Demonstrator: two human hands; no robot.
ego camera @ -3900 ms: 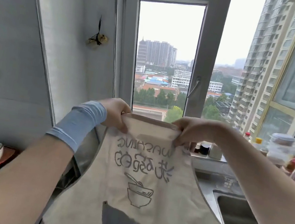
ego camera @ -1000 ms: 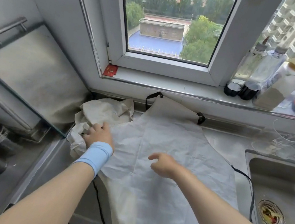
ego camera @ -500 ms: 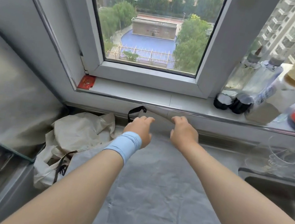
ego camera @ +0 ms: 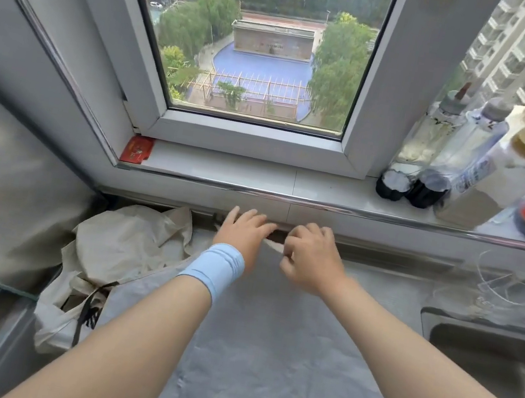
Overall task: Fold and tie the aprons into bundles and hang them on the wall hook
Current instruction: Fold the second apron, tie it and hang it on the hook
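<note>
Your hands have moved from the middle of the apron (ego camera: pixel 262 355), spread flat on the bench (ego camera: pixel 389 286), to its top edge by the wall (ego camera: pixel 186 191): left hand (ego camera: pixel 242 235) flat-fingered on it, right hand (ego camera: pixel 310 259) pinching the hem. Smoothing looks done; the first fold likely starts here.
</note>
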